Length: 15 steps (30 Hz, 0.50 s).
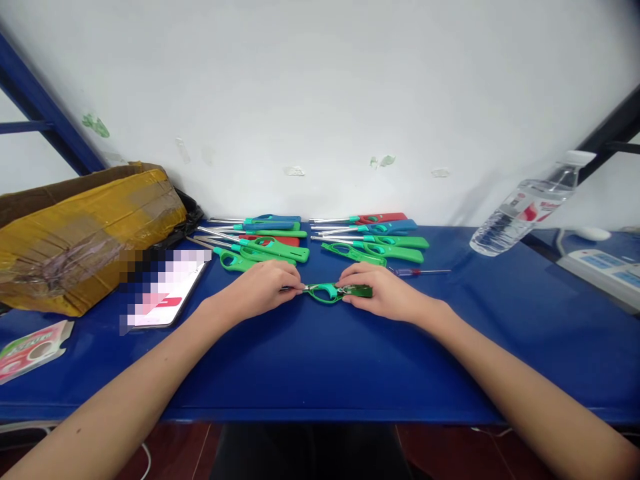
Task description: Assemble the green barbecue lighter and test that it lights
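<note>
Low over the blue table [310, 373], my two hands hold a green long-nosed gas lighter [326, 292] sideways between them. My left hand [265, 288] pinches its metal tube. The fingers of my right hand [385, 293] close round the handle end, where inner parts appear exposed. A teal trigger shows between the hands. Just behind lies a separate green half shell [353, 253] of a lighter handle. Beyond my right fingers rests a screwdriver [425, 271] with a clear purplish handle. My palms and part of the lighter's handle are hidden.
Several red, blue and green lighters lie in a left group [280, 250] and a right group [397, 241] by the wall. Left are a taped cardboard box [95, 233], a phone [163, 303] and a printed card [35, 347]. Right stand a water bottle [523, 210] and a power strip [607, 267].
</note>
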Tool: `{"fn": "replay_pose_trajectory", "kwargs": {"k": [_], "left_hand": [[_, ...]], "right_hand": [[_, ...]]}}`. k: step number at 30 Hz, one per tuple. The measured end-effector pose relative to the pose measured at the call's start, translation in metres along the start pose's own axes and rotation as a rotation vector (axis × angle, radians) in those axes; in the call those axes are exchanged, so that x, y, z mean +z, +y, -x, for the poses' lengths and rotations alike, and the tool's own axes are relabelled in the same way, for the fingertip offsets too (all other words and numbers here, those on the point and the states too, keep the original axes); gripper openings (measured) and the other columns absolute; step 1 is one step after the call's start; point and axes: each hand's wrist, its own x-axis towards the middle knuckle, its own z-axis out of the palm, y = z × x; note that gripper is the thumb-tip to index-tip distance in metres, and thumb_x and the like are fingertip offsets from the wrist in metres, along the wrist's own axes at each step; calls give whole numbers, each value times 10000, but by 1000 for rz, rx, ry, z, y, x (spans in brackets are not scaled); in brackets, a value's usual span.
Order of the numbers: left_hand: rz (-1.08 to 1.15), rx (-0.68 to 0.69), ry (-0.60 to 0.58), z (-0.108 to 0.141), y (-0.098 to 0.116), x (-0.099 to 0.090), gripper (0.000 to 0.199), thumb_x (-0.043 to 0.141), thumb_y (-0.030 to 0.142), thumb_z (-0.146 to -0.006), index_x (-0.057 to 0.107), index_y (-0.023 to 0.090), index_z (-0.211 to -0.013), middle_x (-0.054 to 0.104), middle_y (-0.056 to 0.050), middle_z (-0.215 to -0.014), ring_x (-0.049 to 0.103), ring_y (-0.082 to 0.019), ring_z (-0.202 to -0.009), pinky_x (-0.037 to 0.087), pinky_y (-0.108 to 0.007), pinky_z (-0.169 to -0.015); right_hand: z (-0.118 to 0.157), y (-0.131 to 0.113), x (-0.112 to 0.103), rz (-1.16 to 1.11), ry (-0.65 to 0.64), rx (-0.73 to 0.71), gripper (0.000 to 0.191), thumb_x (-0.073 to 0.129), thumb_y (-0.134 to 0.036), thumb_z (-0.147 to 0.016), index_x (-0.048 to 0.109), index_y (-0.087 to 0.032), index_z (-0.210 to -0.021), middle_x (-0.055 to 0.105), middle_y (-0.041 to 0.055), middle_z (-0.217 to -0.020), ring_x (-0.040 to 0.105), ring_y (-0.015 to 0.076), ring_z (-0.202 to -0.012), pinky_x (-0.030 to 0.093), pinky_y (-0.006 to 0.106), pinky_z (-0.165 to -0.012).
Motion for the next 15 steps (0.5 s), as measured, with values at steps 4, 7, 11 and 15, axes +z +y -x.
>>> {"fn": "replay_pose_trajectory", "kwargs": {"k": [4,7,11,15], "left_hand": [[0,-28,-16,-1,1,0,147,616,178,-909,762,191,-904,727,-48,-911,670,-181,-808,493,-269,-728],[1,-42,-11,-1,2,1,134,625,168,-898,758,181,-896,720,-51,-901,663,-179,-797,488,-266,-716],[9,-49,-4,-1,2,2,127,630,162,-890,756,179,-890,711,-53,-883,656,-178,-779,482,-267,-706],[20,-58,-14,-1,2,2,125,627,158,-893,751,176,-890,705,-52,-865,650,-173,-763,478,-266,-706]], "right_hand": [[0,1,0,18,0,-2,256,646,-297,-900,717,-227,-1137,666,93,-1190,641,246,-1053,534,411,-905],[0,1,0,36,8,-9,255,651,-288,-897,718,-232,-1136,661,94,-1193,638,251,-1063,531,422,-917],[0,0,-1,59,11,-18,261,656,-284,-893,720,-231,-1140,656,98,-1194,640,253,-1057,537,419,-906],[0,-1,-1,62,15,-25,252,654,-267,-893,718,-212,-1130,659,100,-1192,638,248,-1050,534,413,-908]]}}
